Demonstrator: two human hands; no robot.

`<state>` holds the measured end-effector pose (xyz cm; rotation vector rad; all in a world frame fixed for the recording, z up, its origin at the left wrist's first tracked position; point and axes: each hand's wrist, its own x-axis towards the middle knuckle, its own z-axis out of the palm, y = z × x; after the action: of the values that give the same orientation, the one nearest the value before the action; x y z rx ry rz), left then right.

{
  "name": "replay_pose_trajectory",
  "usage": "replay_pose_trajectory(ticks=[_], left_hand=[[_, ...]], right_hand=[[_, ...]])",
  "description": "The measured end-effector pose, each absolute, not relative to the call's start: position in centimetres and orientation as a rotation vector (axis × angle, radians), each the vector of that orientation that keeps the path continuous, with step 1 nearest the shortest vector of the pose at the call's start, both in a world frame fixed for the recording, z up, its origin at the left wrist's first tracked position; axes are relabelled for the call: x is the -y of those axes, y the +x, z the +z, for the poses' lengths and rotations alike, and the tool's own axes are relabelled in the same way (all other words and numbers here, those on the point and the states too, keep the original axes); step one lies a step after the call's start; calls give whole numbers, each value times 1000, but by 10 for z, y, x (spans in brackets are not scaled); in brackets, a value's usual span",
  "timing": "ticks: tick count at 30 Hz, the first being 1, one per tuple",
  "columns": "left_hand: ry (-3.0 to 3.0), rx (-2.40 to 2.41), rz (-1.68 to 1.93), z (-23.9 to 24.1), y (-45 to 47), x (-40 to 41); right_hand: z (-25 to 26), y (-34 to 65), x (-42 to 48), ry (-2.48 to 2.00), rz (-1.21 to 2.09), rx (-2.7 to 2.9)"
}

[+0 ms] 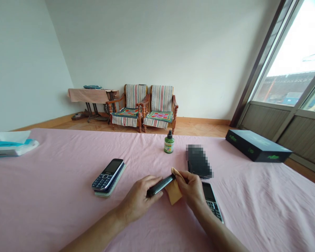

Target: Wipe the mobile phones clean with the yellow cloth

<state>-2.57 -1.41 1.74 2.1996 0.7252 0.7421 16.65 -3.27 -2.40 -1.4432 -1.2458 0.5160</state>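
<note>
My left hand (140,196) grips a dark mobile phone (160,185) by one end, its thin edge turned up toward me. A folded yellow-tan cloth (175,192) is pinched in my right hand (191,187) and pressed against the phone's far end. Under my right wrist lies a keypad phone (212,201), partly hidden. To the left, another keypad phone (109,175) rests on top of a stack with a pale-edged item (111,190) beneath it. A black item (198,161), blurred by pixels, lies beyond my right hand.
A green spray bottle (169,143) stands ahead on the pink sheet (68,210). At the right is a black box (258,145) with green lettering; at the far left, a tissue pack (13,145). Two wooden chairs (161,101) and a cloth-covered table (88,95) stand by the wall.
</note>
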Motion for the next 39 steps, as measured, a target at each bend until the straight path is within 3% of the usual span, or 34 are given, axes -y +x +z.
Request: replay_pose_trajectory(ticks=[7, 14, 22, 31, 39], left_hand=[[2390, -924, 646, 19, -26, 23], [2403, -1004, 633, 9, -26, 21], [2341, -926, 698, 7, -27, 20], [2356, -1016, 615, 10, -25, 21], [2361, -917, 643, 9, -27, 21]], right_hand=[[-11, 162, 41, -1403, 420, 1389], [-2, 152, 54, -1375, 124, 1742], [-6, 120, 71, -1182, 179, 1860], [-2, 158, 52, -1342, 14, 1815], [-6, 121, 75, -1167, 160, 1885]])
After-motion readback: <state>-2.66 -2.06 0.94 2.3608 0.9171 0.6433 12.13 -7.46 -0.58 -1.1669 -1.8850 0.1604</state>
